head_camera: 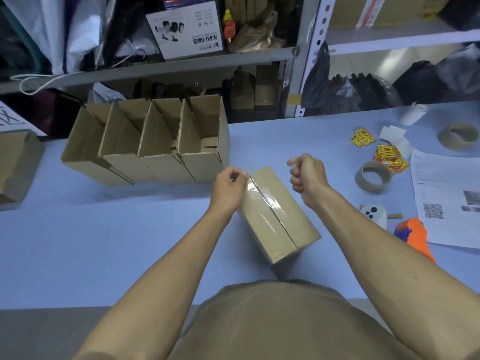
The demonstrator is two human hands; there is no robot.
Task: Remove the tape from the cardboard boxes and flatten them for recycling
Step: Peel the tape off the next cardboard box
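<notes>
fingers (pixel 242 175) on glossy tape (pixel 262 201), rectangular cardboard box (pixel 293 219)

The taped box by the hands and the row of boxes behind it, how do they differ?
The taped box is closed, with clear tape along its seam; the row of boxes stands open-topped, and no tape shows on them. The taped box sits alone and skewed near the table edge, between the left hand and right hand; the row stands packed side by side further back. All are plain brown cardboard on the blue table.
</notes>
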